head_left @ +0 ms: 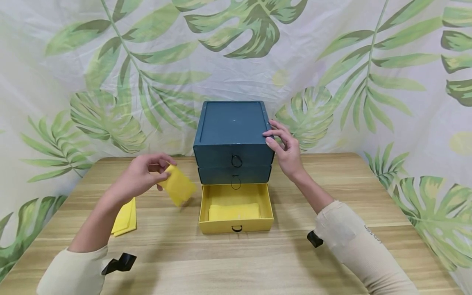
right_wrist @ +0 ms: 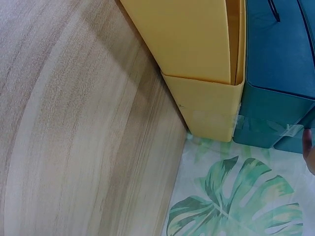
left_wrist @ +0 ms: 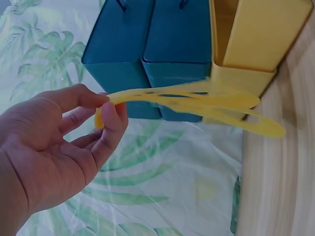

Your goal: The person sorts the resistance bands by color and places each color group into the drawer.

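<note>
My left hand (head_left: 144, 176) pinches a folded yellow cloth (head_left: 179, 186) between thumb and fingers, in the air left of the drawers. From the left wrist view, the cloth (left_wrist: 197, 98) appears edge-on, its folded layers spreading apart. The right hand (head_left: 285, 149) rests on the right edge of the top blue drawer unit (head_left: 234, 123), fingers on its upper rim and side. At the bottom of the stack, a yellow drawer (head_left: 236, 226) is pulled out towards me, with folded yellow cloth (head_left: 234, 212) lying inside. Only a fingertip (right_wrist: 307, 142) of that hand shows in the right wrist view.
More folded yellow cloths (head_left: 125, 219) lie on the wooden table (head_left: 236, 266), partly behind my left forearm. A second blue drawer (head_left: 234, 175) sits between the top one and the yellow one, both blue drawers pushed in. A leaf-print curtain (head_left: 236, 73) hangs behind.
</note>
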Demonstrator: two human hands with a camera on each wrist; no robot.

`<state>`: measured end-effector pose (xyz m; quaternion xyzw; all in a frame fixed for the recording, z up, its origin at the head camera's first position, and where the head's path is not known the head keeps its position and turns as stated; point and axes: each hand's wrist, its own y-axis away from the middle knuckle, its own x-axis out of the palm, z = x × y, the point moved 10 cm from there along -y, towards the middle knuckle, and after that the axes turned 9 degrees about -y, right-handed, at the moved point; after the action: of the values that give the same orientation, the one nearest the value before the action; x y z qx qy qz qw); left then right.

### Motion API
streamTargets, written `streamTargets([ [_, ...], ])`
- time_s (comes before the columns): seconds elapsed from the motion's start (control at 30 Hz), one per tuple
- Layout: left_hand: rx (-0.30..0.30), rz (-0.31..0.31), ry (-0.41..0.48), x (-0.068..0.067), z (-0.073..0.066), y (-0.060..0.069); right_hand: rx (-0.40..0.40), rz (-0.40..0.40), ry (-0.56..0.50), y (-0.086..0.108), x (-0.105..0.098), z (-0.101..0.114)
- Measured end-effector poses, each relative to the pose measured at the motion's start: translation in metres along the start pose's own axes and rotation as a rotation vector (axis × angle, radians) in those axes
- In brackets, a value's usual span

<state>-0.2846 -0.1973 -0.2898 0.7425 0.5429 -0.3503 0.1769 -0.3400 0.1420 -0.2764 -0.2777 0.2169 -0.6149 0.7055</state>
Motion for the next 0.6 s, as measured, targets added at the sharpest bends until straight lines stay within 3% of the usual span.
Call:
streamTargets([
  [0.37,0.000,-0.032,0.176,-0.004,-0.021,0.003,0.002,0.005,0.004,0.000,0.001,0.001],
  [0.6,0.094,-0.034,0.352,0.001,-0.042,0.004,0.001,0.004,0.002,0.001,0.000,0.000],
])
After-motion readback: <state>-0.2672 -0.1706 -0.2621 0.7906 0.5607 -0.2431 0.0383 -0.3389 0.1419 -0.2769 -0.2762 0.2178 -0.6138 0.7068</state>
